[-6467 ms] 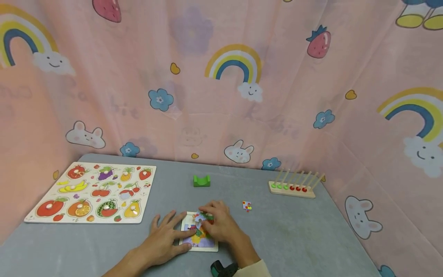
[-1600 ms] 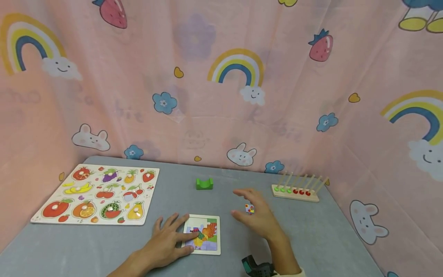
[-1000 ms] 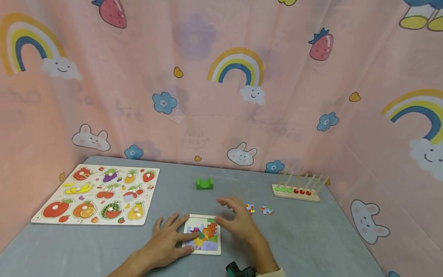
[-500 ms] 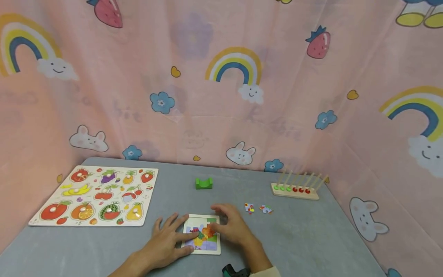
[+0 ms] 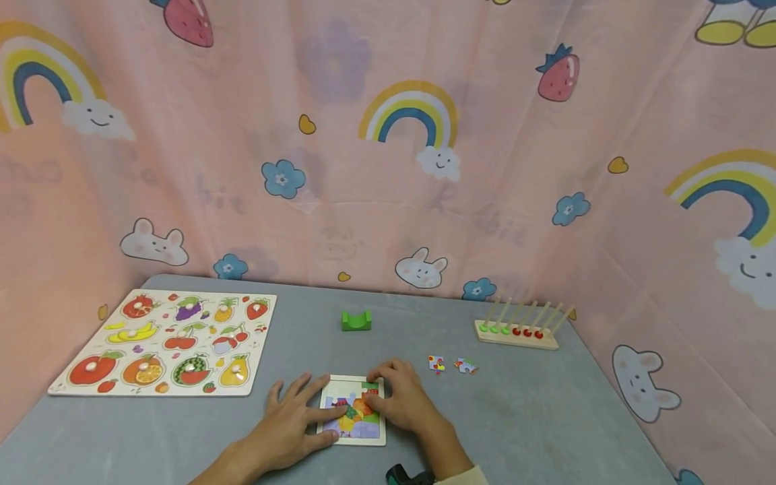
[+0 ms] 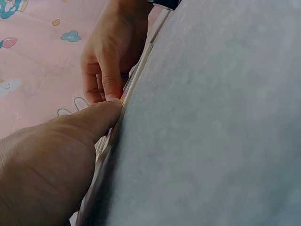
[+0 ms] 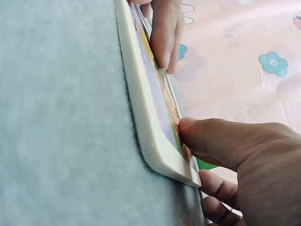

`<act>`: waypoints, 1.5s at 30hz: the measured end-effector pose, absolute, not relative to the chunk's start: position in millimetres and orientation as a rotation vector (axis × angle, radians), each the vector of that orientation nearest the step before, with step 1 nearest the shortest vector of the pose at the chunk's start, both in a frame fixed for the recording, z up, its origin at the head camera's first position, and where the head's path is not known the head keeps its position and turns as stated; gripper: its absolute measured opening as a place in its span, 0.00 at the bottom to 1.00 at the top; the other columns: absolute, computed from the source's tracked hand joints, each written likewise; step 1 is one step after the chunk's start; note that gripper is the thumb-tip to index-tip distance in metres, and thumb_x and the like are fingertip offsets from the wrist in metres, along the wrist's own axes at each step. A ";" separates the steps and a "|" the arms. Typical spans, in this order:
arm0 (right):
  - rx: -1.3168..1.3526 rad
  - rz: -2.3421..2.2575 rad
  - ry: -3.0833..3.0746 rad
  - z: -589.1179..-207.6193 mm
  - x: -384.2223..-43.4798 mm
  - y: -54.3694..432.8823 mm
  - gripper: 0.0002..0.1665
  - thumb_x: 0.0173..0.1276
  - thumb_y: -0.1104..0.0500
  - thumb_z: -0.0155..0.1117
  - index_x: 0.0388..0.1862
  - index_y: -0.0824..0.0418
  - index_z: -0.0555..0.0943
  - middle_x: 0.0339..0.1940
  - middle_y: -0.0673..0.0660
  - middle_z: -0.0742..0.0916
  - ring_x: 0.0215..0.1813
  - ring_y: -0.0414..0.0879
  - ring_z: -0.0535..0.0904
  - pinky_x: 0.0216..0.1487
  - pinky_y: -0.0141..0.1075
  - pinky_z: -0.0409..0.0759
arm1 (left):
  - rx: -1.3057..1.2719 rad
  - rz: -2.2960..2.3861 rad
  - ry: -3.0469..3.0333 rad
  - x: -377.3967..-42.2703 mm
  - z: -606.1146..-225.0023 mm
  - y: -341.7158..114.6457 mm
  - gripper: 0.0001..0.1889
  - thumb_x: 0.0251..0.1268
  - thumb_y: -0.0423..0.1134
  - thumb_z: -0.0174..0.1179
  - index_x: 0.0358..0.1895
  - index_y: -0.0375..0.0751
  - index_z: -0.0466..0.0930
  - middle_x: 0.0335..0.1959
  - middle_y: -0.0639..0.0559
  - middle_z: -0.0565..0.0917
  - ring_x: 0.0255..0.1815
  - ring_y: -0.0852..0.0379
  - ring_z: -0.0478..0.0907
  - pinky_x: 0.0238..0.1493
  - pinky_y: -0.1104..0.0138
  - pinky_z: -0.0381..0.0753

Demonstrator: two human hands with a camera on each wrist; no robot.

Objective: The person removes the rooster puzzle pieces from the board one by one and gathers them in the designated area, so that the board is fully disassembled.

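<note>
A small square jigsaw puzzle tray (image 5: 358, 442) with a cream frame lies on the grey table, partly filled with colourful fruit pieces. Spread over its left side is my left hand (image 5: 291, 421), index finger resting on the pieces and thumb at the lower edge. At the tray's upper right corner, my right hand (image 5: 407, 404) pinches a red and green puzzle piece (image 5: 370, 389) between thumb and index finger. From the right wrist, the thumb (image 7: 202, 134) presses on the picture and the index tip is hidden. Two loose puzzle pieces, one (image 5: 436, 364) beside another (image 5: 465, 366), lie right of the hand.
A large fruit knob board (image 5: 206, 316) lies at the left. A green arched block (image 5: 356, 321) stands behind the tray, and a wooden peg rack (image 5: 515, 337) with green and red beads is at the back right. A printed pink curtain encloses the table.
My right hand moves left from the loose pieces to the tray's upper right corner. A second loose piece now lies on the table; red shows in that corner. My left hand stays put.
</note>
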State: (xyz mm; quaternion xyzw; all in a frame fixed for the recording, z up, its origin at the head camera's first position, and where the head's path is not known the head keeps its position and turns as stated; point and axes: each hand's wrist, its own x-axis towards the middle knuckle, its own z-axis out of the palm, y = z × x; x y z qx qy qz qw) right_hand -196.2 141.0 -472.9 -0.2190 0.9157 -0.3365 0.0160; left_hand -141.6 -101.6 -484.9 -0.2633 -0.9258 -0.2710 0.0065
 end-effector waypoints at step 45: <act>-0.847 -0.940 2.987 -469.9 -193.2 136.6 0.05 0.54 0.55 0.70 0.31 0.50 0.83 0.39 0.44 0.72 0.43 0.44 0.66 0.45 0.46 0.63 | -0.817 -0.830 -2.878 -141.3 -486.6 -101.6 0.23 0.61 0.64 0.57 0.57 0.65 0.82 0.71 0.45 0.64 0.69 0.32 0.54 0.57 0.33 0.39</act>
